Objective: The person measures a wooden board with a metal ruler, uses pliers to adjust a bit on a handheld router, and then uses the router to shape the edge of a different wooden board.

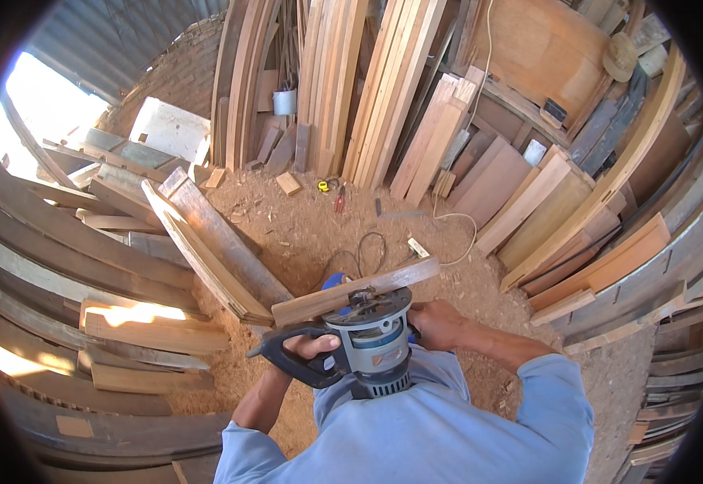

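Observation:
A grey and black electric router [377,347] is held upright in front of my body, its round black base facing up. My left hand [312,347] is closed around its black loop handle on the left side. On the other side my right hand [436,325] grips the router near its base, the fingers partly hidden by the tool. A short wooden board [351,289] lies across the far edge of the router base, tilted up to the right. Whether the cutter touches the wood cannot be made out. Something blue shows behind the board.
Two long planks [226,242] slant on the left, ending near the router. Sawdust covers the floor, with a yellow tape measure [324,186], a red-handled tool [340,201], a white power strip [417,247] and cords. Stacked lumber [141,323] lines the left; tall boards [392,89] lean at the back.

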The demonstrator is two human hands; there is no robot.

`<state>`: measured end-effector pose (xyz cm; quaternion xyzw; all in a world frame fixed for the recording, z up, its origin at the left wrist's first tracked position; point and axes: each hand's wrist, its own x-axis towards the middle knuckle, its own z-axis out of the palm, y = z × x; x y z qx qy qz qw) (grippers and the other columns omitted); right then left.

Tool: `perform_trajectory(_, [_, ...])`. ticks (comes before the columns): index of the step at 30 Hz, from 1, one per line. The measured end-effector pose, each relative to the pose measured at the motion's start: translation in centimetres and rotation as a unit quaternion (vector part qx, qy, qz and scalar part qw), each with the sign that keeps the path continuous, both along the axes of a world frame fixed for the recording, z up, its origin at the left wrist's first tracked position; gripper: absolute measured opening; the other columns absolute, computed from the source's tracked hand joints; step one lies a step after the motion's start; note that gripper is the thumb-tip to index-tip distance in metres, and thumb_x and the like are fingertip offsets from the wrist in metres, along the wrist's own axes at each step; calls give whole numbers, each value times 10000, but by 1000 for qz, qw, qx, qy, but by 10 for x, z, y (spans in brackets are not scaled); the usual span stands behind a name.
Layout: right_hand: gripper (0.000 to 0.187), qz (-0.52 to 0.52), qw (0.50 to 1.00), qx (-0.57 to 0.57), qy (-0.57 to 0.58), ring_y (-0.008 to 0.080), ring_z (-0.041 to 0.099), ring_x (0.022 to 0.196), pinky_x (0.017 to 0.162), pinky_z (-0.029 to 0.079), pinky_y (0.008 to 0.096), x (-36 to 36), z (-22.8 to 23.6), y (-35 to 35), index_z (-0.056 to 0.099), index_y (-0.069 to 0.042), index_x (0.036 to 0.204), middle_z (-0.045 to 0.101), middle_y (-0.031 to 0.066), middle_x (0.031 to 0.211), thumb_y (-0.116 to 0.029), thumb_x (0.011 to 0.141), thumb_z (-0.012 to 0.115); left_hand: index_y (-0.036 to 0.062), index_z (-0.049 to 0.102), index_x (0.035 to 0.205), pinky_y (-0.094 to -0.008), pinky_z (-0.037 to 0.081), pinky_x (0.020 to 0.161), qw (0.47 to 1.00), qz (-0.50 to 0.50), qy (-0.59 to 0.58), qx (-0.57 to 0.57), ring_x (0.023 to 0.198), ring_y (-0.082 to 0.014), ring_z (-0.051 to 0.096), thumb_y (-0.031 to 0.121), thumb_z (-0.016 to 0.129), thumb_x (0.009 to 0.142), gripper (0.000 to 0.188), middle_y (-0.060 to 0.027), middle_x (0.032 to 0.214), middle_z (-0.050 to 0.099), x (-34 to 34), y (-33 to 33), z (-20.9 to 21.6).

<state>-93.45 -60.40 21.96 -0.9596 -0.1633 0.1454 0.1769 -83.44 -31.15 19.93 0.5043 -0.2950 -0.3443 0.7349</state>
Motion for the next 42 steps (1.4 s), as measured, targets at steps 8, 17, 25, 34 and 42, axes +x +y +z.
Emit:
perform_trajectory(8, [241,8,1000,17,24,430,681,840,709,553,507,3,8,-1,627,1,939,683,208,905,-91,720,669,-36,408,1479,-415,302,1170,1000,-1,6,1,1385,-279,427,309,826,792,875,-174,1482,470,3,-3,2])
perform_trajectory(17, [230,4,998,31,55,432,674,865,725,544,506,8,6,-3,630,6,896,682,214,899,-55,678,672,-37,401,1483,-413,306,1168,1000,1,29,5,1381,-279,432,309,823,796,877,-174,1480,474,7,-4,4])
perform_trajectory(25, [274,1,994,42,106,438,668,880,738,537,502,24,-5,-11,640,12,954,684,223,913,-46,686,654,-34,386,1491,-408,319,1161,998,-1,55,15,1369,-274,446,313,820,804,883,-168,1473,484,22,-11,-12])
perform_trajectory(34, [308,19,966,100,236,434,662,882,743,534,493,60,-53,-46,663,0,953,686,221,929,-64,652,674,-33,439,1449,-385,384,1115,990,22,118,76,1287,-248,515,302,817,815,810,-146,1365,570,52,-37,-47])
perform_trajectory(42, [401,-32,947,231,223,449,651,929,777,528,500,123,-77,-108,620,3,1098,668,225,1041,-87,715,699,-38,464,1426,-378,419,1084,967,69,192,150,1236,-245,553,292,809,822,769,-143,1304,610,102,-97,-27])
